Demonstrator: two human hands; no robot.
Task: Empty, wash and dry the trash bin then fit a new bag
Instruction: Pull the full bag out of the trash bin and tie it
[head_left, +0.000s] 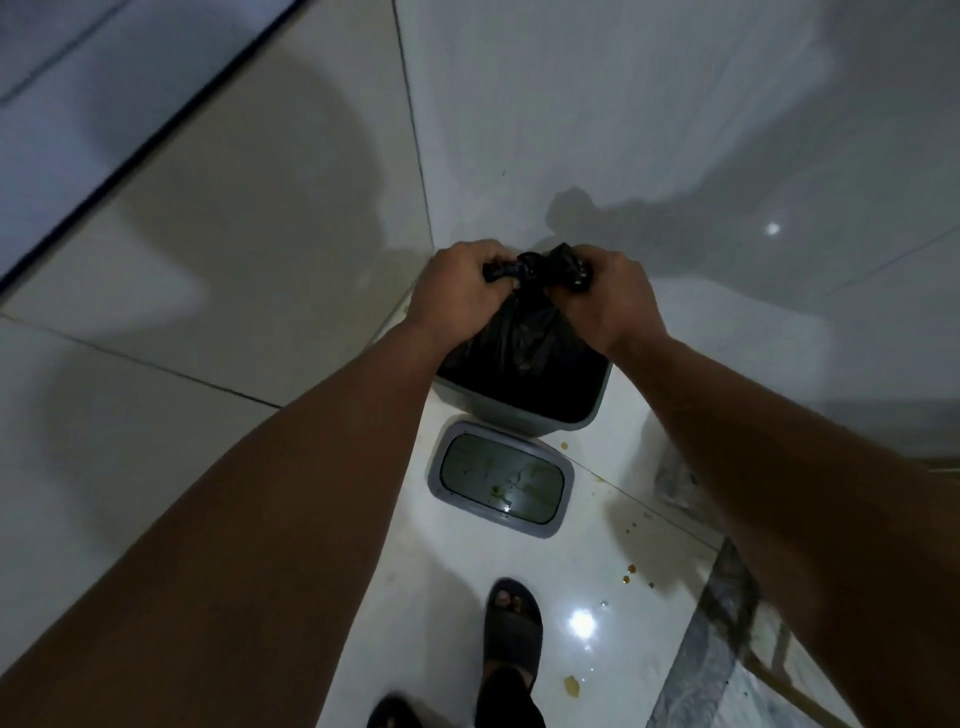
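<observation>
A grey trash bin (566, 422) stands on the white floor in a corner between two tiled walls. A black trash bag (524, 343) fills it and its gathered top rises above the rim. My left hand (460, 291) grips one twisted end of the bag's top, and my right hand (608, 299) grips the other end. The two ends are pulled apart across a knot between my fists. The bin's grey lid (501, 478), with a dark soiled flap, lies flat on the floor just in front of the bin.
My foot in a dark sandal (511, 629) stands behind the lid. Brown spill spots (571, 686) dot the glossy floor to the right. A dark marble strip (722, 623) runs along the right. Tiled walls close in on the left and behind the bin.
</observation>
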